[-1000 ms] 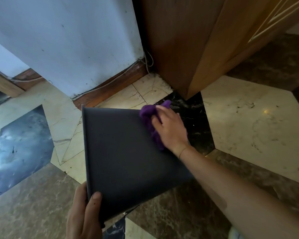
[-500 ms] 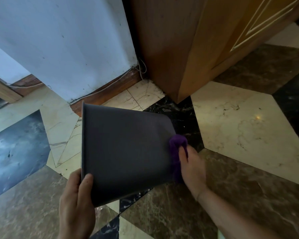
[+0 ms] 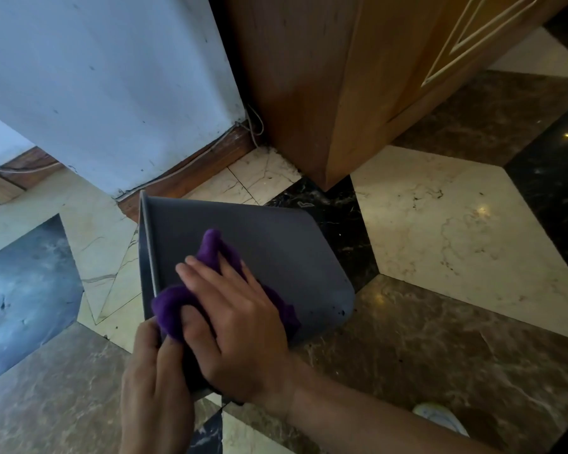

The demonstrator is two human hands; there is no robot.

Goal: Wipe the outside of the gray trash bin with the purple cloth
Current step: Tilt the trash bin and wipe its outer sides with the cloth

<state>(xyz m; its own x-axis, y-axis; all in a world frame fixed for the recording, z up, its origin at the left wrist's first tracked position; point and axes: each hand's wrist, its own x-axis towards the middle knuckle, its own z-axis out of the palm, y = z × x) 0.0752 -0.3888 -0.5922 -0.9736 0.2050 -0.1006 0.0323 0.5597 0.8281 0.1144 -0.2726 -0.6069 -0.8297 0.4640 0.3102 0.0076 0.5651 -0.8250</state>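
The gray trash bin [image 3: 276,244] lies tilted on its side over the marble floor, its rim at the left and its rounded bottom at the right. My left hand [image 3: 154,388] grips the rim at the bin's near corner. My right hand [image 3: 233,322] presses the bunched purple cloth [image 3: 174,306] flat against the bin's upper side, close to the rim and right beside my left hand. Part of the cloth is hidden under my fingers.
A white wall [image 3: 112,77] with a wooden skirting board [image 3: 191,172] and a loose cable stands behind the bin. A wooden cabinet [image 3: 341,77] rises at the back right. A light shoe tip [image 3: 440,417] shows at the lower right on the floor.
My right hand has swept the cloth from the bin's right-hand bottom edge across to the rim at the left. The bin is tilted a little further, and my left hand keeps its grip.
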